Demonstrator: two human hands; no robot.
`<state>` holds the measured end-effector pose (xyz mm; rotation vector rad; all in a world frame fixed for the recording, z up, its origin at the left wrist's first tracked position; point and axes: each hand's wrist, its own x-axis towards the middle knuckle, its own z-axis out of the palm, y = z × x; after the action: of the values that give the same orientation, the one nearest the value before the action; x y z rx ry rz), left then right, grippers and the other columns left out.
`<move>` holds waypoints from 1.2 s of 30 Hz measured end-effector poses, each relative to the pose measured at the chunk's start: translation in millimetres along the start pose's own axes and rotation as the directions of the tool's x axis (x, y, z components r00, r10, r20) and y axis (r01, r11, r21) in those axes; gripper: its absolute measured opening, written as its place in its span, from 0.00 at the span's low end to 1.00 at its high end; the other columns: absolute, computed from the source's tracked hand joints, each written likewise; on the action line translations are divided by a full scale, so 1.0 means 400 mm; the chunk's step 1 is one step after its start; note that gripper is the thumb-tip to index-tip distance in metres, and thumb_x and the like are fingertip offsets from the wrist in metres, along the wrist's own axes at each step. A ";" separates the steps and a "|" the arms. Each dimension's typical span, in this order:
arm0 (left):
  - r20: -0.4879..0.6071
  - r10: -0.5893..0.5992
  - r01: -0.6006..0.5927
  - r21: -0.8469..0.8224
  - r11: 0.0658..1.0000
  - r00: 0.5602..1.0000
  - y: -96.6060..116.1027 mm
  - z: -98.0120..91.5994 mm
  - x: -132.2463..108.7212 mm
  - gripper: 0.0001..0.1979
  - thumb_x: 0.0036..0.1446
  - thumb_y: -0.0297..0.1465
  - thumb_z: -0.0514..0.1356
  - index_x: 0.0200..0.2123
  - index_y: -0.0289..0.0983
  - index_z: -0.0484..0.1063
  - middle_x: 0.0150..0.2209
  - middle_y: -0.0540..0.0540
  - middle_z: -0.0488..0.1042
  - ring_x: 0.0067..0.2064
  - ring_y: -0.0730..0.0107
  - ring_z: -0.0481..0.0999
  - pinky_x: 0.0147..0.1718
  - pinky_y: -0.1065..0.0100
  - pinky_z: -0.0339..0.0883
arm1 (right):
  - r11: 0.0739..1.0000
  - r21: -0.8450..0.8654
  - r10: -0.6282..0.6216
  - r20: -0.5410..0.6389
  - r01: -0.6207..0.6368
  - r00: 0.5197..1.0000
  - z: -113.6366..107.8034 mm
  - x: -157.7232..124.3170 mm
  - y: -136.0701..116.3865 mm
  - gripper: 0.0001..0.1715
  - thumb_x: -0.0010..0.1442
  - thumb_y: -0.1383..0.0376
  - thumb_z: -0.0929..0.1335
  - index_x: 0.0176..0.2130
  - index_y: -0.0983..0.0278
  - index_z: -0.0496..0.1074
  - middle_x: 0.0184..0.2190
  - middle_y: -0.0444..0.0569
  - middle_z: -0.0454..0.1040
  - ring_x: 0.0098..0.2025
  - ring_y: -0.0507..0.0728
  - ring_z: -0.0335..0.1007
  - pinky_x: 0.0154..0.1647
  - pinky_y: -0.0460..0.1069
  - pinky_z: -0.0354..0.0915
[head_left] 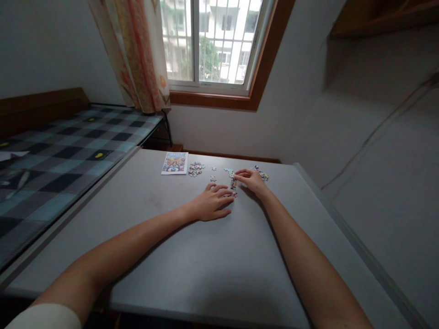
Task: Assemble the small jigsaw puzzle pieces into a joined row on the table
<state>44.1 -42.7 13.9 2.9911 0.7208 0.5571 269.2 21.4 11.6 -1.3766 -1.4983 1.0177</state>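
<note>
My left hand lies flat on the table with its fingers spread, the tips over the lower end of a partly joined jigsaw puzzle. Thumb and fingertips of my right hand come together in a pinch at the puzzle's right side, on what looks like a small puzzle piece mostly hidden by the fingers. Left of the joined strip are a few loose puzzle pieces. A heap of puzzle pieces sits farther left, and more pieces lie just beyond my right hand.
A printed picture sheet with a colourful cartoon lies left of the heap. The grey-white table has a bed with a checked cover along its left. Ahead are a curtain and a barred window; a wall stands right.
</note>
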 end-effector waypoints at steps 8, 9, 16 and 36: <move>-0.010 0.011 -0.011 0.018 1.000 1.000 0.002 -0.002 0.003 0.17 0.65 0.41 0.51 0.50 0.41 0.71 0.53 0.42 0.72 0.57 0.56 0.64 0.59 0.51 0.49 | 0.996 0.053 -0.066 -0.009 0.067 0.998 0.006 0.003 -0.008 0.23 0.39 0.53 0.75 0.32 0.65 0.75 0.27 0.49 0.78 0.31 0.55 0.72 0.35 0.49 0.64; -0.010 0.009 -0.009 0.020 1.000 1.000 0.002 -0.001 0.003 0.17 0.65 0.41 0.51 0.50 0.41 0.72 0.53 0.42 0.72 0.57 0.56 0.64 0.59 0.51 0.48 | 0.996 0.053 -0.066 -0.006 0.067 0.998 0.007 0.004 -0.008 0.23 0.39 0.52 0.75 0.32 0.65 0.75 0.27 0.49 0.78 0.31 0.55 0.72 0.35 0.49 0.65; -0.014 0.001 -0.001 0.013 1.000 1.000 0.003 -0.001 0.004 0.16 0.66 0.40 0.51 0.49 0.41 0.72 0.51 0.43 0.72 0.56 0.57 0.65 0.58 0.53 0.50 | 0.997 0.050 -0.065 -0.006 0.065 0.998 0.007 0.001 -0.007 0.23 0.39 0.52 0.75 0.32 0.65 0.75 0.28 0.50 0.79 0.32 0.55 0.73 0.35 0.49 0.65; -0.007 0.007 -0.007 -0.004 1.000 1.000 0.000 0.001 0.004 0.16 0.66 0.38 0.50 0.50 0.40 0.71 0.51 0.43 0.72 0.55 0.58 0.65 0.56 0.54 0.53 | 0.995 0.095 -0.042 0.028 0.039 0.999 0.005 -0.003 0.005 0.23 0.39 0.52 0.76 0.32 0.64 0.75 0.29 0.49 0.79 0.33 0.56 0.73 0.35 0.49 0.65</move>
<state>45.5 -42.0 14.1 2.9905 0.7083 0.5683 268.1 20.4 9.2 -1.2648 -1.4751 1.0737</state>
